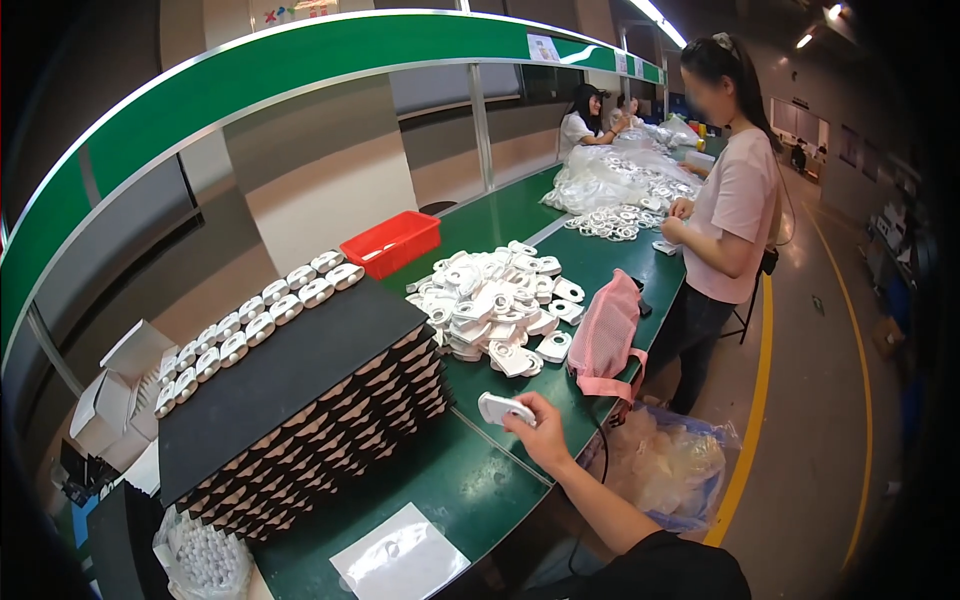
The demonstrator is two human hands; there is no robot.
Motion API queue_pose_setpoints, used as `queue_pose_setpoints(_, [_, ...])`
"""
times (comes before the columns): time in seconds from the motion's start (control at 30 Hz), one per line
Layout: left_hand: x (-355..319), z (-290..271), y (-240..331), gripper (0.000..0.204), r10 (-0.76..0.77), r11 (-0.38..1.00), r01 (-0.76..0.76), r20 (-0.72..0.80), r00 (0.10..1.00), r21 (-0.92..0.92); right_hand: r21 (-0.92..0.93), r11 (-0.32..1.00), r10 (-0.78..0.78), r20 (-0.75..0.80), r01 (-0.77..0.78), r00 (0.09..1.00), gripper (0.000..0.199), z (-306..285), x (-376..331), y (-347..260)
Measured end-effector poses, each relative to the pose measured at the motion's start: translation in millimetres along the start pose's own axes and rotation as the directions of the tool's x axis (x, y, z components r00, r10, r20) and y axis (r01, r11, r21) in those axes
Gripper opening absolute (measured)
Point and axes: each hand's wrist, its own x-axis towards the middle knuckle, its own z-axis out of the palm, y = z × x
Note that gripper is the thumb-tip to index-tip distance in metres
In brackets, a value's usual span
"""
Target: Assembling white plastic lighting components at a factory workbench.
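My right hand (540, 436) is closed on a white plastic housing (505, 408), a flat piece with rounded ends. Thumb and fingers pinch it over the near edge of the green table (490, 470). Just beyond lies a heaped pile of similar white housings (490, 300), several with round holes. To the left rises a tall stack of black trays (310, 410) with wavy edges. Along the far side of its top stand two rows of white rounded pieces (260, 328) with dark slots. My left hand does not show.
A red bin (392, 243) stands behind the pile. Right of it lies a pink bag (607, 335). A clear-sleeved white sheet (400, 555) rests near the front edge, a bag of small white parts (203, 555) at lower left. A co-worker (735, 200) stands at the table's right side.
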Motion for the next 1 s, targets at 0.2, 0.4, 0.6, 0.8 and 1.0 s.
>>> queue_pose_setpoints(0.2, [0.6, -0.5, 0.4, 0.031, -0.148, 0.988, 0.148, -0.007, 0.989, 0.032, -0.07, 0.986, 0.158, 0.062, -0.153, 0.986, 0.021, 20.7, -4.0, 12.2])
queue_pose_setpoints(0.4, [13.2, 1.6, -1.3, 0.027, -0.157, 0.981, 0.167, 0.107, 0.982, -0.095, -0.498, 0.848, -0.125, 0.142, 0.18, 0.982, 0.017, 25.3, -11.1, 6.1])
queue_pose_setpoints(0.6, [94.3, -14.8, -9.7, 0.03, 0.266, 0.961, -0.26, 0.061, 0.962, -0.099, -0.435, 0.892, -0.015, 0.232, 0.118, 0.973, 0.016, 22.2, -13.7, 14.0])
queue_pose_setpoints(0.8, [192.9, 13.8, -72.3, 0.023, -0.127, 0.964, 0.218, 0.455, 0.881, -0.153, -0.329, 0.942, 0.022, 0.271, 0.071, 0.962, 0.021, 20.6, -15.8, 20.0])
queue_pose_setpoints(1.0, [183.3, 124.0, -125.9, 0.054, 0.093, 0.959, -0.251, 0.697, 0.711, 0.128, -0.38, 0.92, 0.008, 0.266, 0.097, 0.964, 0.02, 14.0, -10.7, 13.2])
